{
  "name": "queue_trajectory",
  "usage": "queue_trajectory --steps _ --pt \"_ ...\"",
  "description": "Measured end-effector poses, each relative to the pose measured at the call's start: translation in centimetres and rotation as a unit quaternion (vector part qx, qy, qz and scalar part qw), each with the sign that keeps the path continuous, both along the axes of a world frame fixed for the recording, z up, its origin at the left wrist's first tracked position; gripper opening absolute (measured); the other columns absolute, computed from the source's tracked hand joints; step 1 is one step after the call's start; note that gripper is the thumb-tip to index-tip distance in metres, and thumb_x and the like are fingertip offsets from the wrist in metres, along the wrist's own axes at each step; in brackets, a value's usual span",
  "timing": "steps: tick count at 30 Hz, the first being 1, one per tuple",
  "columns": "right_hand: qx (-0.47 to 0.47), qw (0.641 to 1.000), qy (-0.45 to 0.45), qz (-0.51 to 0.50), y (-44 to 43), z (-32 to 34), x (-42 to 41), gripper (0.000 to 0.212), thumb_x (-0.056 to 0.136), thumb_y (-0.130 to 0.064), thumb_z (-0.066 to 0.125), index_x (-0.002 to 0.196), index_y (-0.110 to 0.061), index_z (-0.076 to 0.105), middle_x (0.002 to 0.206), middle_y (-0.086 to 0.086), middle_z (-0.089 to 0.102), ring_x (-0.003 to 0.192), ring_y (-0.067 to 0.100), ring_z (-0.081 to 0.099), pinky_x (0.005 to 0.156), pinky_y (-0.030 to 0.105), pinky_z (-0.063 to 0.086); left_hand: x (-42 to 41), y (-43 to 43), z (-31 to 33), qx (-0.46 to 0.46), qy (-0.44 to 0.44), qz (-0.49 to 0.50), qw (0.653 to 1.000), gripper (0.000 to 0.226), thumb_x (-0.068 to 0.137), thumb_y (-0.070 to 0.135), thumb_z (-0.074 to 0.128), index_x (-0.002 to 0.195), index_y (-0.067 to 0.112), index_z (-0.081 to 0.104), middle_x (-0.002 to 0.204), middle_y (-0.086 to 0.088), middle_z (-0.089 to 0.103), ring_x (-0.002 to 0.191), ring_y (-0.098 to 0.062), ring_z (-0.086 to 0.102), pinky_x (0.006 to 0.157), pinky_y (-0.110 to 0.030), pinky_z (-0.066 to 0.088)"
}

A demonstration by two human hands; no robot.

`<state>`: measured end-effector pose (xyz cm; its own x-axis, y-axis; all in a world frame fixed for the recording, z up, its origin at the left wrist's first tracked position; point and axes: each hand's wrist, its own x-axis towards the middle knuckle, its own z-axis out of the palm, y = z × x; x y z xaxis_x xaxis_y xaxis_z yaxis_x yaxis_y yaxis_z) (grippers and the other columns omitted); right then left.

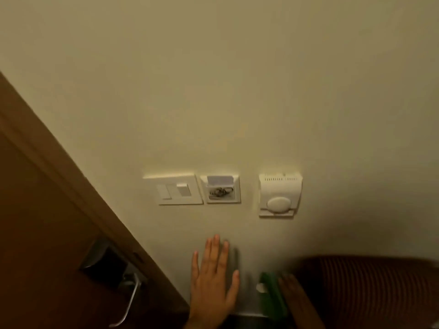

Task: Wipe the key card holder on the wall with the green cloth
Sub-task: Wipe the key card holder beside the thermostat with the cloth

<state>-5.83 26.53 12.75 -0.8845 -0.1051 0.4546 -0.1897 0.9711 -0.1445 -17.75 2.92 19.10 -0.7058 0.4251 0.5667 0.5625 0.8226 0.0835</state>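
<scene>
The key card holder [221, 189] is a small white plate on the cream wall, with a pale card standing in its top slot and a dark key ring hanging in front. Well below it, my left hand [215, 279] lies flat on the wall with its fingers spread, holding nothing. To the right, at the lower edge, my right hand [293, 292] grips the folded green cloth [272, 293], which is blurred. Both hands are clear of the holder.
A white light switch plate [174, 189] sits just left of the holder. A white thermostat with a round dial [279, 194] hangs to its right. A brown door [47, 233] with a metal handle [129, 302] fills the lower left. A dark ribbed object [370, 288] lies at the lower right.
</scene>
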Motion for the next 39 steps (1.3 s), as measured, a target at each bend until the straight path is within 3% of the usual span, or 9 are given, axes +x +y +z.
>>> queue_trajectory --steps 3,5,8,10,14,19,27,32,39 --pt "-0.038 0.995 0.092 0.026 -2.1 7.3 -2.7 0.055 0.116 -0.029 0.004 0.169 -0.016 0.004 0.177 -0.004 0.004 0.164 0.012 0.004 0.125 0.026 0.021 -2.4 0.0 4.9 0.047 0.067 -0.012 0.997 0.080 0.117 0.057 0.029 0.182 0.017 0.004 0.190 -0.009 0.001 0.177 -0.022 0.001 0.141 -0.043 0.001" --pt "-0.034 0.990 0.133 0.036 -3.6 11.8 -4.4 0.057 0.114 -0.027 0.006 0.168 -0.011 0.007 0.177 -0.003 0.004 0.164 0.012 0.003 0.125 0.025 0.021 -3.9 0.0 7.9 0.098 0.097 -0.015 0.990 0.088 0.111 0.052 0.042 0.182 0.018 0.003 0.190 -0.009 -0.001 0.177 -0.023 0.001 0.143 -0.046 -0.004" --pt "-0.080 0.982 0.164 0.043 -5.8 16.0 -5.5 0.060 0.092 -0.008 0.037 0.148 0.010 0.046 0.164 0.015 0.040 0.155 0.028 0.036 0.112 0.044 0.049 -6.3 -0.2 12.6 0.135 0.145 -0.020 0.980 0.098 0.103 0.045 0.050 0.182 0.019 -0.002 0.190 -0.008 -0.006 0.177 -0.024 -0.003 0.143 -0.049 -0.007" --pt "-0.099 0.979 0.174 0.046 -7.0 17.3 -5.8 0.053 0.089 -0.004 0.045 0.139 0.008 0.056 0.152 0.023 0.053 0.146 0.038 0.049 0.109 0.053 0.051 -8.0 -0.6 15.5 0.148 0.165 -0.028 0.975 0.096 0.104 0.043 0.049 0.182 0.021 -0.003 0.190 -0.006 -0.008 0.177 -0.024 -0.004 0.142 -0.049 -0.009" --pt "-0.108 0.976 0.185 0.030 -8.4 18.3 -7.7 0.058 0.085 0.006 0.052 0.143 0.002 0.056 0.156 0.017 0.052 0.149 0.036 0.047 0.115 0.055 0.049 -11.8 -0.8 19.9 0.157 0.190 -0.041 0.968 0.091 0.107 0.043 0.047 0.182 0.025 -0.003 0.189 -0.001 -0.013 0.176 -0.021 -0.007 0.142 -0.047 -0.011" --pt "-0.104 0.974 0.199 0.017 -9.0 17.5 -10.2 0.057 0.088 0.003 0.050 0.144 -0.002 0.058 0.156 0.015 0.053 0.150 0.036 0.047 0.121 0.054 0.043 -15.7 -0.4 23.2 0.132 0.200 -0.073 0.968 0.086 0.110 0.042 0.044 0.181 0.031 -0.005 0.188 0.002 -0.018 0.176 -0.019 -0.013 0.141 -0.046 -0.015" --pt "-0.002 0.978 0.208 -0.030 -9.0 14.6 -13.4 0.055 0.095 -0.012 0.050 0.149 -0.016 0.053 0.153 0.008 0.056 0.150 0.025 0.041 0.128 0.044 0.024 -17.9 0.3 22.9 0.115 0.258 -0.051 0.958 0.077 0.116 0.046 0.037 0.181 0.035 -0.002 0.188 0.003 -0.015 0.176 -0.021 -0.012 0.141 -0.051 -0.010" --pt "0.016 0.965 0.249 -0.079 -9.1 12.9 -14.3 0.042 0.115 -0.024 0.037 0.157 -0.021 0.041 0.163 0.002 0.044 0.160 0.023 0.031 0.131 0.046 0.021 -18.5 0.6 22.5 0.136 0.287 -0.061 0.946 0.071 0.117 0.047 0.036 0.181 0.034 0.008 0.189 0.001 -0.005 0.177 -0.023 -0.003 0.142 -0.053 -0.005" --pt "-0.084 0.951 0.280 -0.098 -10.0 12.1 -14.8 0.042 0.117 -0.031 0.039 0.154 -0.013 0.038 0.175 -0.009 0.020 0.164 0.023 0.018 0.135 0.043 0.017 -19.3 0.8 21.9 0.154 0.306 -0.060 0.937 0.075 0.113 0.048 0.045 0.181 0.033 0.016 0.189 0.001 0.001 0.177 -0.025 0.005 0.141 -0.055 0.000"
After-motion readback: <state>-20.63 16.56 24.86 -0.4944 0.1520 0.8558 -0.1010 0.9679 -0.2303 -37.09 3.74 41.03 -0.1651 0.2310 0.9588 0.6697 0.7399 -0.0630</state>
